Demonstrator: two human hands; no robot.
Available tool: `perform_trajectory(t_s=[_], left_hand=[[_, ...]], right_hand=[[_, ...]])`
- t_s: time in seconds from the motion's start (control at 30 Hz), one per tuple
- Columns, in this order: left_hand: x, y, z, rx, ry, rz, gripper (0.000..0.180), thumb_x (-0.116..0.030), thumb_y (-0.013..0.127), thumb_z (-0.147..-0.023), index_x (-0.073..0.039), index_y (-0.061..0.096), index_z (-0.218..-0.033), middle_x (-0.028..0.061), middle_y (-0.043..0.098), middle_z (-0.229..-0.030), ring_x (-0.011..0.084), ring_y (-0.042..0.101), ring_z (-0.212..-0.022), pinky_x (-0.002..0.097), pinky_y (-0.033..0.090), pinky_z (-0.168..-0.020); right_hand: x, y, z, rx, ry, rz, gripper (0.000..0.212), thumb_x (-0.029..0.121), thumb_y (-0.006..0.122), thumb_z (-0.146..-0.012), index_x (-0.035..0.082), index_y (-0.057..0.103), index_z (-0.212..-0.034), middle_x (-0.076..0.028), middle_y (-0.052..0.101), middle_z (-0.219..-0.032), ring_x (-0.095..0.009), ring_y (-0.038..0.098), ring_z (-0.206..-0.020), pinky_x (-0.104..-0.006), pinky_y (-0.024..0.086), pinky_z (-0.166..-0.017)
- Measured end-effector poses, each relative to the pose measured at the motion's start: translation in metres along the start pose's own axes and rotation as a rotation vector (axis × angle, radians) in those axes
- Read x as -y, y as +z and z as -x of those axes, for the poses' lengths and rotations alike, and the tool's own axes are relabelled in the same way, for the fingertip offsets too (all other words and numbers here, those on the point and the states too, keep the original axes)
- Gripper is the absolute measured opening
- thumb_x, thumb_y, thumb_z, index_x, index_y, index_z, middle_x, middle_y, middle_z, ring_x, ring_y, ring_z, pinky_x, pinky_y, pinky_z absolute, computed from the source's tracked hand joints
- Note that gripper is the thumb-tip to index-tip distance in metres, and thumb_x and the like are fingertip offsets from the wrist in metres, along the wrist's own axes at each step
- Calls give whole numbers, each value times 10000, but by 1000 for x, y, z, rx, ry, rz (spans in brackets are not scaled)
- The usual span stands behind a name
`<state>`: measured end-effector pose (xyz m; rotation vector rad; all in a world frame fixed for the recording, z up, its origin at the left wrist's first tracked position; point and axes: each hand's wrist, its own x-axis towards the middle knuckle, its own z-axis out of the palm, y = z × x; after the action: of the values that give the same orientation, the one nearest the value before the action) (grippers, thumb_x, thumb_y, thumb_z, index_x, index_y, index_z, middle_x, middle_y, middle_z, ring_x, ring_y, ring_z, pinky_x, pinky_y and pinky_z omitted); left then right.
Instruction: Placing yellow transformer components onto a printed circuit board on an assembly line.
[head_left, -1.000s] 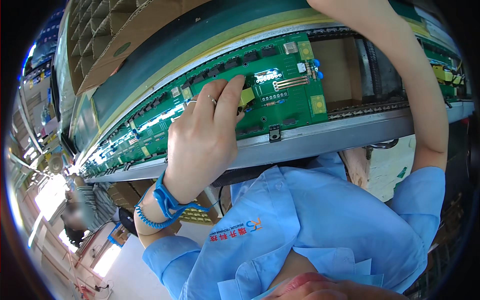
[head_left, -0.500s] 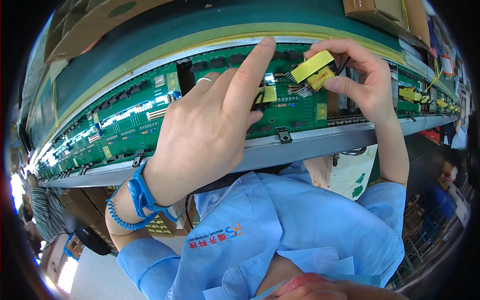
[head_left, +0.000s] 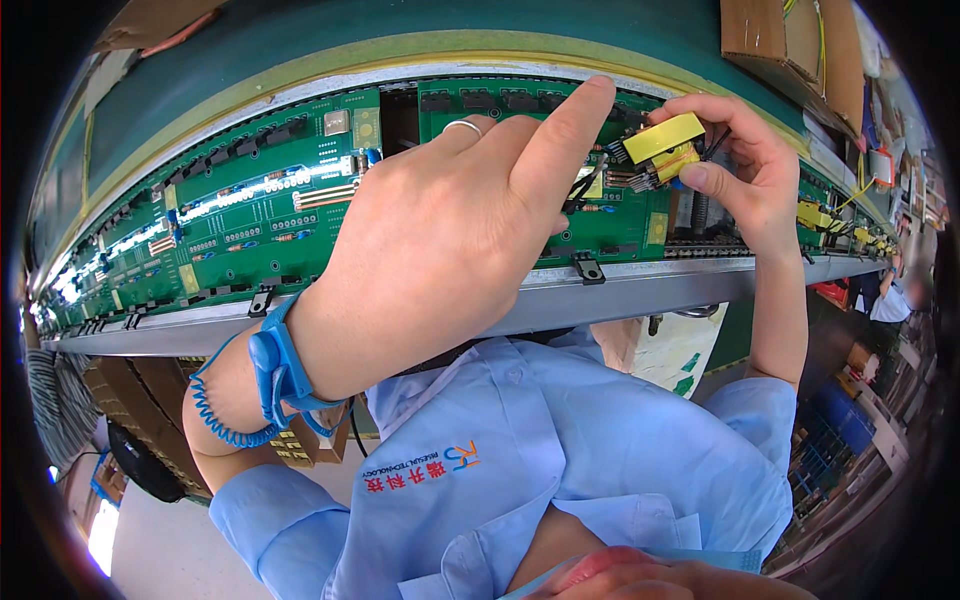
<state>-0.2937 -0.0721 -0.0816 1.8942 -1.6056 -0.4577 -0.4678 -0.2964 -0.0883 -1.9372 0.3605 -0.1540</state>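
My right hand (head_left: 755,170) pinches a yellow transformer (head_left: 662,145) between thumb and fingers, tilted above the green circuit board (head_left: 470,115). Its metal pins point left, and black wires come out beside my fingers. My left hand (head_left: 450,220) is spread low over the same board, index finger stretched forward. Between its thumb and index finger shows part of a second yellow transformer (head_left: 593,187) with black wires; the hand hides most of it. A ring and a blue wrist strap (head_left: 275,365) with a coiled cord are on my left side.
More green boards (head_left: 250,205) with small parts run along a metal rail (head_left: 540,308) with black clips (head_left: 588,268). Cardboard boxes (head_left: 790,50) stand at the far right. Several yellow transformers (head_left: 815,215) sit further right on the line. Another person (head_left: 895,298) is at the right edge.
Both hands have moved right, the right hand still with its transformer. The boards have also shifted slightly right in view, and the left hand has moved further than the board beneath it.
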Motion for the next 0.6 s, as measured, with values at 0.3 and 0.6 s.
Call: perform_trajectory(t_s=[0.3,0.6], left_hand=[[0,1,-1,-22,9,-19,848,-14,769,-713,-132,410,-1472,80,696,-1037,300,649,-841,402,527,-690],[1,3,0,-42,36,-24,846,-8,769,-709,-120,413,-1468,95,695,-1021,303,649,-835,403,522,-674]], right_hand=[[42,30,2,-29,-336,686,489,-44,739,-619,41,665,-1095,-134,680,-1017,-308,676,-833,-356,555,-661],[58,39,-6,135,-304,890,477,-29,707,-667,-1,642,-1138,-173,659,-1067,-345,659,-963,-405,554,-782]])
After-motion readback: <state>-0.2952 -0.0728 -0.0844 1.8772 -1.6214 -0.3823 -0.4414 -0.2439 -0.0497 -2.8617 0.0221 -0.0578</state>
